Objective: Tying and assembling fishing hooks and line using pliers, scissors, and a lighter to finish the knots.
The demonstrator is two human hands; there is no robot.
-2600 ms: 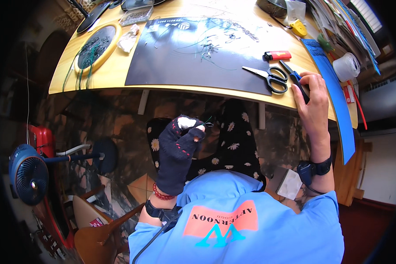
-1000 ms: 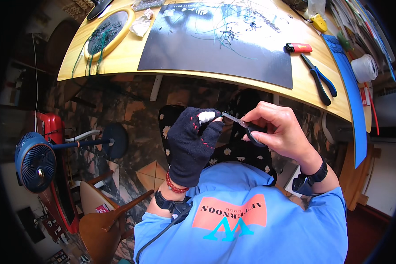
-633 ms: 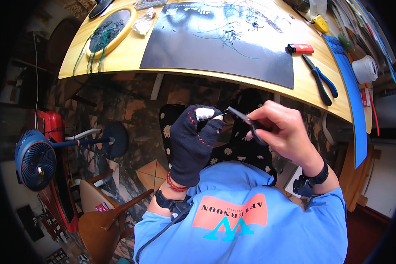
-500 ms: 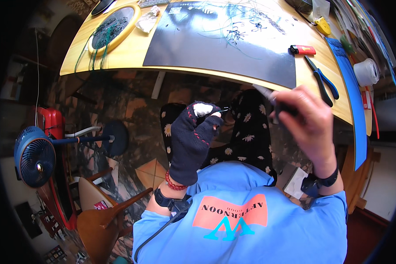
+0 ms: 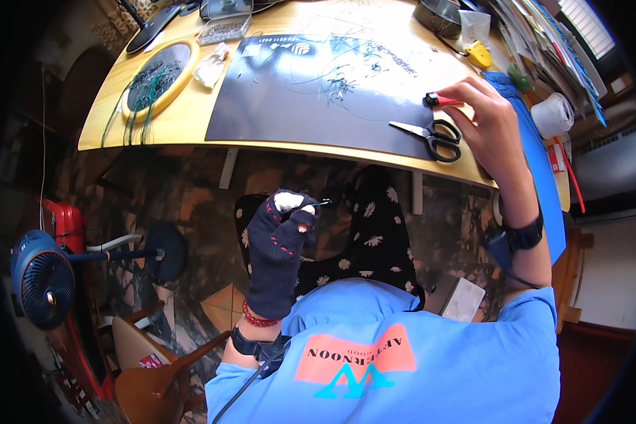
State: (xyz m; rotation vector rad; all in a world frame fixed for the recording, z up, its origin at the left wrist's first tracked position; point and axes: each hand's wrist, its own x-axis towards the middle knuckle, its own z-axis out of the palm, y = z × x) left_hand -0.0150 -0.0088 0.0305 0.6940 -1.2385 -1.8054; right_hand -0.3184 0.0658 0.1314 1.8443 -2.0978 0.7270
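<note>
My left hand (image 5: 279, 237), in a dark fingerless knit glove with red stitching and a white covering at a fingertip, is closed above my lap. Its fingertips pinch a thin dark strand with a small shiny end (image 5: 325, 203), too small to make out fully. At the right of the table, my right hand (image 5: 489, 124) has its thumb and fingers closed around a red lighter (image 5: 445, 100) with a black top. Just below that hand lie black-handled scissors (image 5: 438, 139), blades pointing left, partly over the dark mat (image 5: 283, 106).
Loose dark threads (image 5: 343, 86) lie on the mat. On the left stands a yellow-rimmed oval tray (image 5: 192, 67) of green cords, beside crumpled white tissue (image 5: 210, 67). A white roll (image 5: 552, 115) and stacked papers (image 5: 544, 42) line the right. A fan (image 5: 44, 279) stands at left.
My right hand has laid the scissors on the mat's edge and reached forward to the lighter. My left hand still pinches the strand. The view has shifted, showing more of the table's far side.
</note>
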